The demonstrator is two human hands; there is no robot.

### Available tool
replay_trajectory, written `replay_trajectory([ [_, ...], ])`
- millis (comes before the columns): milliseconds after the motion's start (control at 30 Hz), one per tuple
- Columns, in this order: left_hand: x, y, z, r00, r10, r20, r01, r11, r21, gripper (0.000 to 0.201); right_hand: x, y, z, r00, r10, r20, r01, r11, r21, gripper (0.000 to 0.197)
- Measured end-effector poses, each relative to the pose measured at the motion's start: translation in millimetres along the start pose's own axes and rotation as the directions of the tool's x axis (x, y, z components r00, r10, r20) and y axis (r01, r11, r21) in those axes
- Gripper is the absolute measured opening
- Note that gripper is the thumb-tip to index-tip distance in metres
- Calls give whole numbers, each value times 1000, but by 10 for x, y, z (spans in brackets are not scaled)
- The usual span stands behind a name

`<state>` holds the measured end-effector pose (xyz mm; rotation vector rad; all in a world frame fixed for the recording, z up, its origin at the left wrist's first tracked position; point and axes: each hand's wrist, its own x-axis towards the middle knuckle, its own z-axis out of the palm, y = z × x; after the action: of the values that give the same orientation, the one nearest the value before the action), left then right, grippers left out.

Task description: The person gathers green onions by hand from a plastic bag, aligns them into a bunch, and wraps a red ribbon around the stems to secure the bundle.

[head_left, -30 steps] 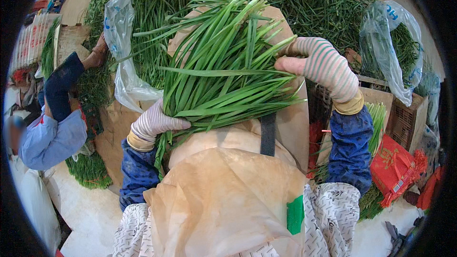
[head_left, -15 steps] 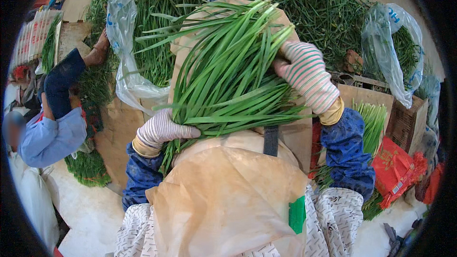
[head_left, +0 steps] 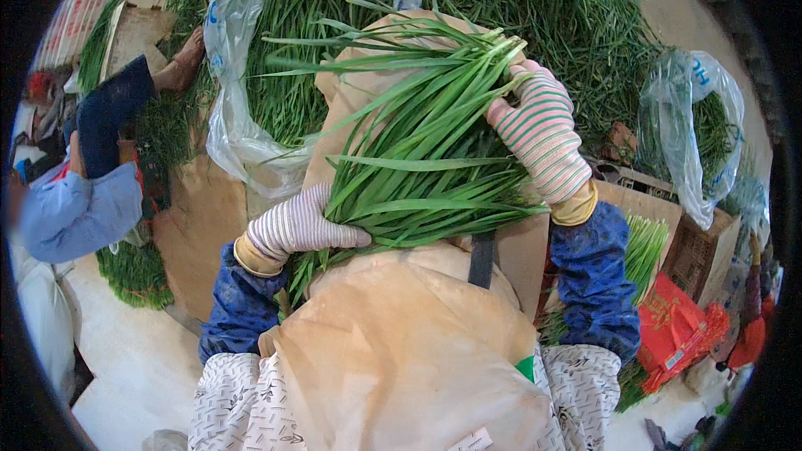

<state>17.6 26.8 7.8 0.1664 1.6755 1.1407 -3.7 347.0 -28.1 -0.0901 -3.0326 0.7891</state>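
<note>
A loose bundle of Chinese chives (head_left: 426,159) lies across a cardboard piece in front of my apron, its pale cut stems at the upper right and long flat leaves fanned to the left. My left hand (head_left: 305,221), in a striped knit glove, grips the leaves at the near left, thumb on top. Up at the stem ends, my right hand (head_left: 541,134), in a green-and-pink striped glove, curls round the stems; its fingertips are partly hidden behind them. Under the bundle shows the cardboard (head_left: 334,100).
Beyond lies a big heap of loose chives (head_left: 535,0). Clear plastic bags hold chives at the left (head_left: 230,83) and right (head_left: 697,142). Tied chives (head_left: 643,242), a red bag (head_left: 677,326) and a crate (head_left: 710,250) stand at my right. A person's blue sleeve (head_left: 83,209) is at far left.
My right hand has shifted slightly along the stem ends, its fingers now further round them. Some leaves have spread differently, one lying across the bundle. The view has shifted a little.
</note>
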Motion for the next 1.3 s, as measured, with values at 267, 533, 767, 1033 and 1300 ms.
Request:
replay_trajectory([
  [267,3,95,-21,985,-143,96,141,990,28,56,282,792,-88,999,-10,-41,14,995,98,27],
  [533,10,70,-38,992,11,126,-23,995,96,59,785,-113,-619,953,-80,291,23,981,194,80],
  [767,90,-70,24,968,203,148,-221,969,114,51,1040,-562,-308,740,-24,673,10,1000,24,60],
  [1033,116,-68,17,955,209,209,-261,927,270,46,1062,-593,-280,775,-28,631,-42,995,95,48],
  [1300,65,-94,104,975,189,114,-217,912,348,41,1024,81,-17,963,-191,192,225,958,-176,30],
])
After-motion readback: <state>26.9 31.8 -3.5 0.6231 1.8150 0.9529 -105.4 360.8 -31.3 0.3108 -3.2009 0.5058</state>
